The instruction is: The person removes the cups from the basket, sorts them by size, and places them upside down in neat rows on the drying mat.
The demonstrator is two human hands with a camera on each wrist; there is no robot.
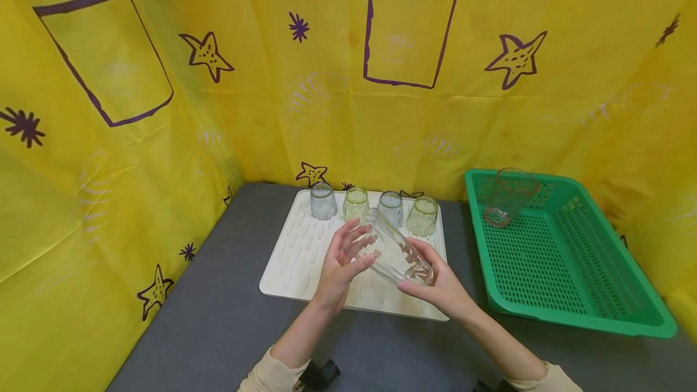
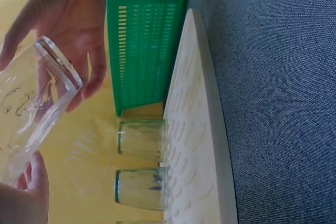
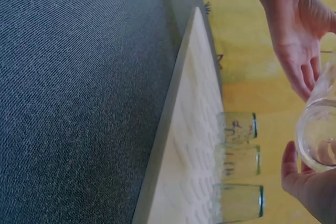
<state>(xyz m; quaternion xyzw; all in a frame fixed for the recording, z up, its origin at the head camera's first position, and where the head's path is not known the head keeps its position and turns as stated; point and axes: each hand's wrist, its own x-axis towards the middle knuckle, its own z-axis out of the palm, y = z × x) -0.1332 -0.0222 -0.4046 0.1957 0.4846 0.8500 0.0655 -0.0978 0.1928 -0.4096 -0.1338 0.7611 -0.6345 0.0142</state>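
Observation:
Both hands hold a tall clear drinking glass (image 1: pixel 393 253) tilted in the air over a white ridged drying mat (image 1: pixel 294 265). My left hand (image 1: pixel 340 265) grips its upper left end, thumb in front and fingers behind. At the lower right end my right hand (image 1: pixel 438 280) has thumb and fingers around the thick base. In the left wrist view, the glass base (image 2: pixel 58 64) shows close to the right hand (image 2: pixel 73 30). Along the mat's back edge stand several small tinted glasses, among them a bluish one (image 1: pixel 323 201) and a greenish one (image 1: pixel 422 216).
To the right sits a green perforated plastic basket (image 1: pixel 582 322), with another tall clear glass (image 1: pixel 510 195) leaning inside at its back left. The grey table (image 1: pixel 201 319) extends left of and in front of the mat. A yellow patterned curtain (image 1: pixel 327 126) hangs behind and at the sides.

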